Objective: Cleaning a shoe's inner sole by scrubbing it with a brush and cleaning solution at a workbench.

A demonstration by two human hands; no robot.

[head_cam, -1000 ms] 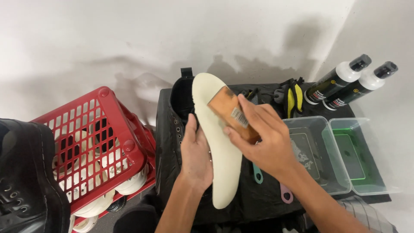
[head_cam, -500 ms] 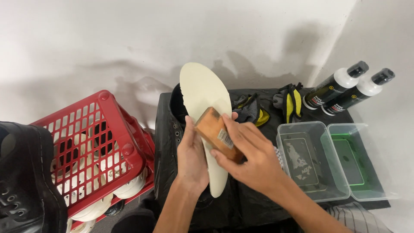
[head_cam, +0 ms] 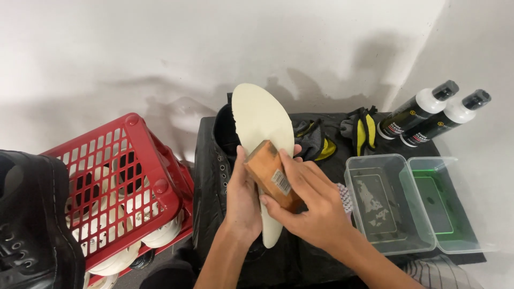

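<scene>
Over the black mat (head_cam: 316, 251), seen from the head cam, the wooden brush (head_cam: 270, 174) has slid lower down the cream insole (head_cam: 261, 126) than a second ago, so the scrubbing is working toward the heel. Right hand (head_cam: 310, 206) has its fingers clamped on the brush, left hand (head_cam: 242, 200) is wrapped around the insole from behind, holding it upright above the black boot (head_cam: 214, 160). Insole looks pale, smooth and flat, with a slightly ragged left edge.
</scene>
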